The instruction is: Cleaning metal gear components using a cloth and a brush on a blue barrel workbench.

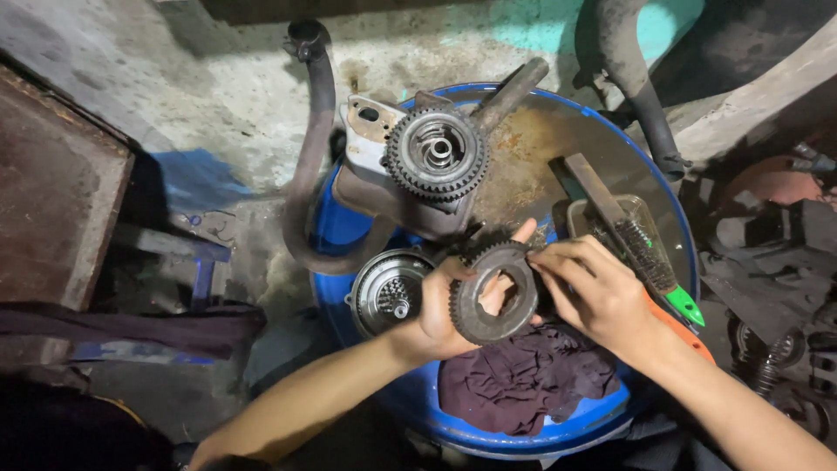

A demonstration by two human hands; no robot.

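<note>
Toothed friction disc (493,294): left hand (449,305) clasps its rim at 9 o'clock, right hand (593,288) pinches it at 3, over blue drum (523,436); maroon rag (523,379) at 6.

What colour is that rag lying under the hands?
The rag is dark maroon-purple, seen best in the head view, on the blue drum.

A wire brush (641,249) lies on the blue drum (523,436) beside a dark rag (532,384) and a toothed assembly (436,157).
</note>
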